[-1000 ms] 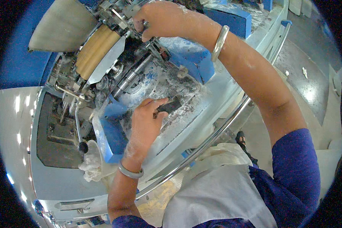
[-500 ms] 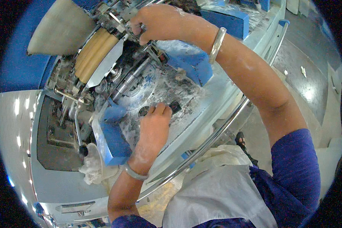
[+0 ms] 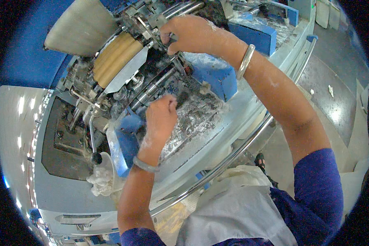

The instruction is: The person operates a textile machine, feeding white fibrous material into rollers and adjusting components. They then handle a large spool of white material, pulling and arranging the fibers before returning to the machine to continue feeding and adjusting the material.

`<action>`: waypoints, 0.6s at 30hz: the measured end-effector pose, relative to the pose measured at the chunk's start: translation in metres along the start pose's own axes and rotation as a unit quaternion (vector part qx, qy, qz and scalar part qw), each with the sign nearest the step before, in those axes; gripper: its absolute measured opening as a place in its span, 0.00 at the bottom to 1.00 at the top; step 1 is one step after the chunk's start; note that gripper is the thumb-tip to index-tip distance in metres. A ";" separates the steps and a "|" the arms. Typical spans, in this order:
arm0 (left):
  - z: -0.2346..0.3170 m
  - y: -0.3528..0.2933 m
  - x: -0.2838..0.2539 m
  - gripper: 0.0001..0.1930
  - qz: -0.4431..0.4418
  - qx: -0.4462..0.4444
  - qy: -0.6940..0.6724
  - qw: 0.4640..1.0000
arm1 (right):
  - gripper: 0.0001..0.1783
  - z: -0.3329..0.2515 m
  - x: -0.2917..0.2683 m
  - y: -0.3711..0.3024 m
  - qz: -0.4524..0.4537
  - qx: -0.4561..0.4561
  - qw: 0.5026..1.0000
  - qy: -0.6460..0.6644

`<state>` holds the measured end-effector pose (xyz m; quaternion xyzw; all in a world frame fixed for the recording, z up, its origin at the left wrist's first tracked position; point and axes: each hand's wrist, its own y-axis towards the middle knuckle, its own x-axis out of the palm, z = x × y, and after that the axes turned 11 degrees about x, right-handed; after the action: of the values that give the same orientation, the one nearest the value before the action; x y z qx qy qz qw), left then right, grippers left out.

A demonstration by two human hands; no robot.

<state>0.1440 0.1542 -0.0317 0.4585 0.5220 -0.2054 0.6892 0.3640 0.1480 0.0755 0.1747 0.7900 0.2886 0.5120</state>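
My left hand (image 3: 162, 119) is closed around a small dark object (image 3: 175, 99). It is held against the lint-covered metal deck (image 3: 201, 112) of a textile machine, just below the steel rollers (image 3: 153, 88). My right hand (image 3: 192, 35) reaches over the top of the machine and grips a metal part (image 3: 167, 37) beside the tan rollers (image 3: 117, 59). Both wrists wear metal bangles. White fibre dust coats both hands and the deck.
Blue blocks sit at the deck's right (image 3: 217, 76) and left (image 3: 129, 139). A wad of white fibre waste (image 3: 100, 180) hangs by a black-knobbed lever (image 3: 96, 158). A curved steel rail (image 3: 233, 160) runs along the machine's front. Grey floor lies to the right.
My left hand has slid up the deck toward the steel rollers with the dark object. My right hand has stayed on the metal part at the top.
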 end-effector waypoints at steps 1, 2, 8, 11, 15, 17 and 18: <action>-0.006 0.008 0.003 0.09 0.004 -0.035 0.016 0.999 | 0.14 0.000 0.000 0.000 -0.006 0.009 1.000 0.005; -0.011 0.016 0.007 0.08 0.010 -0.068 0.035 0.997 | 0.14 0.000 0.001 0.000 -0.005 0.011 1.000 0.013; -0.029 0.057 0.022 0.06 0.112 -0.093 0.005 0.989 | 0.15 0.004 0.003 0.001 -0.006 -0.004 1.000 0.019; -0.030 0.063 0.032 0.08 0.171 -0.091 0.005 0.981 | 0.16 0.005 0.003 0.002 -0.026 0.011 1.000 0.014; -0.028 0.067 0.041 0.09 0.218 -0.073 -0.025 0.973 | 0.18 0.002 -0.001 0.003 -0.057 -0.001 0.998 0.023; -0.026 0.071 0.042 0.09 0.225 -0.043 -0.011 0.973 | 0.20 0.000 -0.005 0.001 -0.087 -0.017 0.996 0.024; -0.025 0.073 0.043 0.09 0.229 -0.028 -0.003 0.973 | 0.20 -0.001 -0.007 0.000 -0.103 -0.019 0.994 0.019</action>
<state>0.2022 0.2199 -0.0408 0.5458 0.4065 -0.0295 0.7321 0.3661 0.1435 0.0806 0.0772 0.8078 0.2521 0.5272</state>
